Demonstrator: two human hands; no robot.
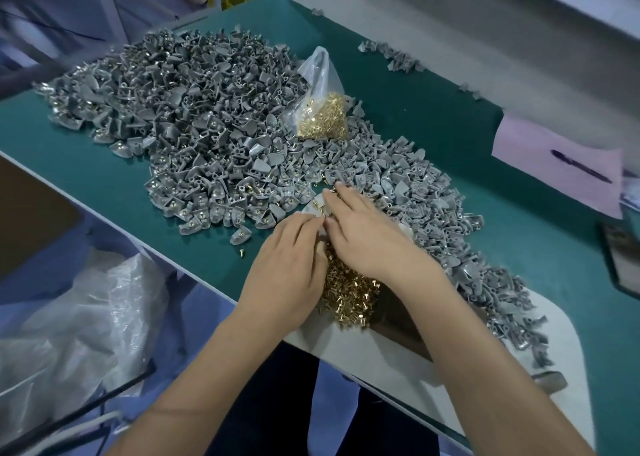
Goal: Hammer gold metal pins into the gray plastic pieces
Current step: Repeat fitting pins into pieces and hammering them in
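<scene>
A heap of gold pins point(349, 293) lies at the near edge of the green bench point(104, 175), under both hands. The left hand point(287, 265) pinches a pin with closed fingertips; the right hand point(367, 234) rests spread on the heap. Gray plastic pieces point(194, 116) lie in a wide pile behind, around a clear bag of pins point(322, 113).

No text, label, brand, number or sign can be read anywhere here.
</scene>
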